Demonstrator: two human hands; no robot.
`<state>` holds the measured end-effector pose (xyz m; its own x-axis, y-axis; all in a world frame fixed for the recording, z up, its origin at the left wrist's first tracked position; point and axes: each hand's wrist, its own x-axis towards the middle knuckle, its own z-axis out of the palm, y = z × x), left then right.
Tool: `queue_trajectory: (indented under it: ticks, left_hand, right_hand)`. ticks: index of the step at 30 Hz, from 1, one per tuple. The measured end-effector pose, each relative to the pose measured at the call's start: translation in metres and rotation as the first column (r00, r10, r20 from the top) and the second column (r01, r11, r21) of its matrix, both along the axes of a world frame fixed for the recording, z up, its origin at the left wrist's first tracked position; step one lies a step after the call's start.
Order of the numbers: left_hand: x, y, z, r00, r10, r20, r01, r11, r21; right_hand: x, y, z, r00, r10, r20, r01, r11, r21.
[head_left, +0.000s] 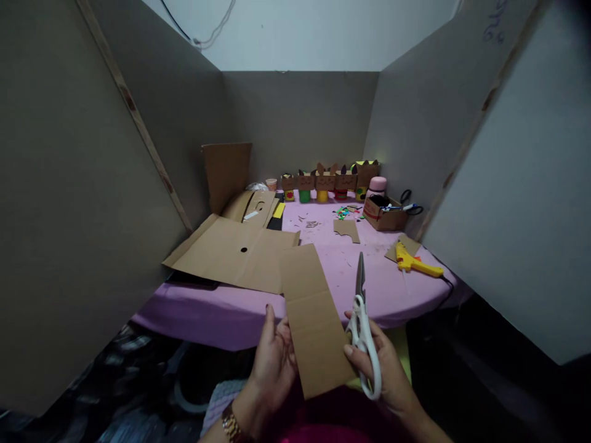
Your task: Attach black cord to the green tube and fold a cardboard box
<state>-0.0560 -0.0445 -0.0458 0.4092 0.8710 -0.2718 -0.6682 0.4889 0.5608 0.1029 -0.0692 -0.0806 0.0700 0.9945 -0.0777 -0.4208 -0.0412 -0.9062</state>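
A rectangular piece of brown cardboard is held up in front of me, tilted, over the table's front edge. My left hand is at its left side, palm up, thumb stretched away from the card; some fingertips are hidden at or behind the card's edge. White-handled scissors are in my right hand, blades pointing up and away and looking nearly closed. The thumb of that hand also lies by the card's lower right edge. A large cut cardboard sheet lies on the table beyond my left hand.
A pink-covered table stands between grey partitions. On its right lies a yellow glue gun, with a cardboard box of tools behind it. Several decorated cardboard figures line the back, near a cut cardboard scrap and colourful bits.
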Motion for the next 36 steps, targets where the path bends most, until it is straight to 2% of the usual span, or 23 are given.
queue_trajectory:
  ticks: [3, 6, 8, 12, 15, 17, 25, 31, 36]
  left_hand:
    - [0.009, -0.011, -0.011, 0.991, 0.002, -0.132, 0.003, 0.999, 0.041]
    - [0.015, -0.018, -0.013, 0.945, 0.115, -0.306, -0.091, 0.992, 0.091]
    - [0.016, -0.02, -0.01, 0.915, 0.198, -0.35, -0.167, 0.979, 0.118]
    - [0.014, -0.019, 0.0, 0.894, 0.278, -0.351, -0.237, 0.959, 0.154]
    - [0.013, -0.018, 0.006, 0.871, 0.33, -0.363, -0.287, 0.943, 0.168]
    - [0.013, -0.017, 0.008, 0.854, 0.364, -0.373, -0.319, 0.931, 0.178]
    - [0.011, -0.016, 0.012, 0.834, 0.37, -0.408, -0.311, 0.928, 0.206]
    - [0.009, -0.015, 0.008, 0.837, 0.373, -0.399, -0.321, 0.927, 0.193]
    - [0.011, -0.015, 0.006, 0.854, 0.377, -0.357, -0.328, 0.925, 0.193]
  right_hand:
    - [-0.003, 0.0, 0.003, 0.999, -0.006, 0.034, 0.005, 1.0, 0.012]
    - [-0.003, -0.001, 0.006, 0.991, -0.013, 0.131, 0.009, 0.999, 0.032]
    - [0.001, -0.002, 0.006, 0.981, 0.001, 0.194, -0.012, 0.998, 0.055]
    - [0.015, -0.012, 0.0, 0.945, 0.171, 0.279, -0.2, 0.977, 0.08]
    - [0.02, -0.023, -0.008, 0.892, 0.313, 0.327, -0.355, 0.932, 0.075]
    - [0.02, -0.029, -0.013, 0.87, 0.371, 0.325, -0.414, 0.908, 0.072]
    - [0.011, -0.028, -0.01, 0.891, 0.356, 0.281, -0.402, 0.907, 0.126]
    - [0.014, -0.029, -0.004, 0.871, 0.408, 0.274, -0.448, 0.888, 0.104]
    - [0.015, -0.03, -0.007, 0.868, 0.401, 0.294, -0.441, 0.894, 0.083]
